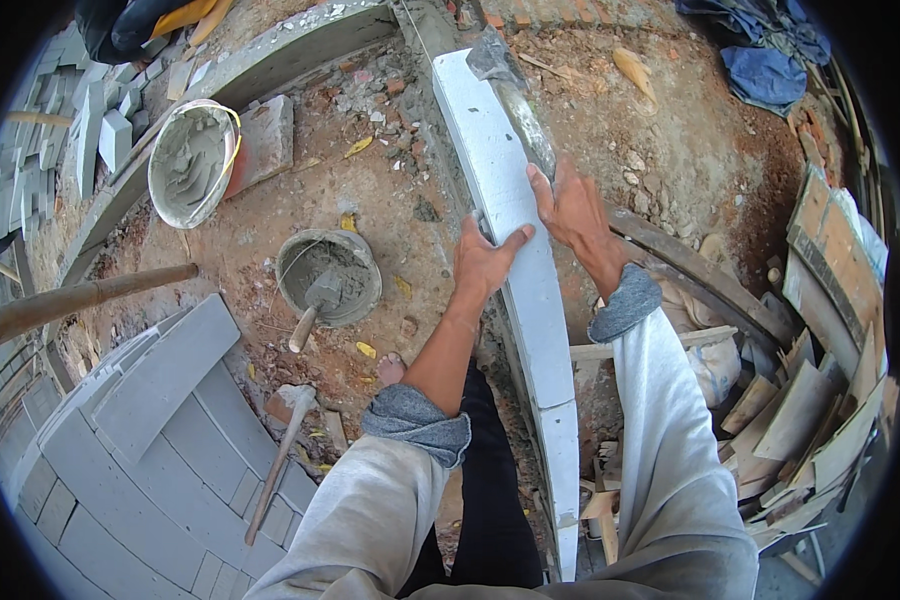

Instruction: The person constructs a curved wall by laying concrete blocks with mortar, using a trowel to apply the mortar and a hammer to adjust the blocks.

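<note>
No packages, labels, signs or screens show anywhere in this view; nothing here carries printing or a display.

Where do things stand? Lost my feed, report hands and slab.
Left hand flat on white slab. Right hand gripping hammer over it. Nothing blocking the slab.
</note>
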`<state>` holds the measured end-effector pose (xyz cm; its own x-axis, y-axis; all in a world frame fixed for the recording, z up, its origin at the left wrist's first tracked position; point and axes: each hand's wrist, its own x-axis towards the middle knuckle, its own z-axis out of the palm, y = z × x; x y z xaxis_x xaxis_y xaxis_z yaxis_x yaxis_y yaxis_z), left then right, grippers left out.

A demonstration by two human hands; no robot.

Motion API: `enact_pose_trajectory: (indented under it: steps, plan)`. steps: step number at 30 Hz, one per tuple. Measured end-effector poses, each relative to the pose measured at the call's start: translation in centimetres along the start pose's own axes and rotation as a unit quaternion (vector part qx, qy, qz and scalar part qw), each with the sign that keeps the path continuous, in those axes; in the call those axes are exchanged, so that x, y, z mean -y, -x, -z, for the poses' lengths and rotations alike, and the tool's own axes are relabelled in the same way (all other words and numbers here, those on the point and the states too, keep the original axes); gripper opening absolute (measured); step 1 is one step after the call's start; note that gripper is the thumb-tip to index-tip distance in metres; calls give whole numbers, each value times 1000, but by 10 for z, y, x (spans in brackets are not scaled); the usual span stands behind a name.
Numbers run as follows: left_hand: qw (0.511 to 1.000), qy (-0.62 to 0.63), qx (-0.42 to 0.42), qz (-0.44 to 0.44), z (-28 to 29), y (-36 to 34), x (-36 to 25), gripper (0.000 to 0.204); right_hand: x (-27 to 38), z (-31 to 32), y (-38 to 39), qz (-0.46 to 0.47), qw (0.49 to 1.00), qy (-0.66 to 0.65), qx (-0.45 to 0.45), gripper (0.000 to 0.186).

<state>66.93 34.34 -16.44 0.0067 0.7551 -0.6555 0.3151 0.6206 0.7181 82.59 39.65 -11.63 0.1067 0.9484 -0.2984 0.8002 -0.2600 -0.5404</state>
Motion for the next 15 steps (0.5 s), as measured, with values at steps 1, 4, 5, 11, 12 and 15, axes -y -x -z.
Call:
enact_pose_trajectory:
  steps: [1, 4, 5, 11, 12, 15]
  plan:
    - [1000, 10, 5, 4, -1, 1, -2, 91, -1, 0, -1, 0, 1000, 10, -7, 48]
    - [1000, 20, -1, 6, -1, 1, -2, 89, -1, 5, -9, -7, 999, 13, 36, 48]
    - [1000, 18, -5, 5, 3, -1, -1, 89, 5, 4, -8, -4, 999, 10, 37, 48]
    - [1000, 17, 10, 18, 0, 2, -4, 90, 1, 3, -6, -4, 999, 39, 21, 50]
    - [1000, 22, 12, 12, -2, 2, -2, 90, -1, 4, -6, -8, 999, 29, 29, 51]
    - [1000, 12, 0, 11, 6, -3, 1, 92, 10, 0, -7, -1, 1000, -11, 16, 51]
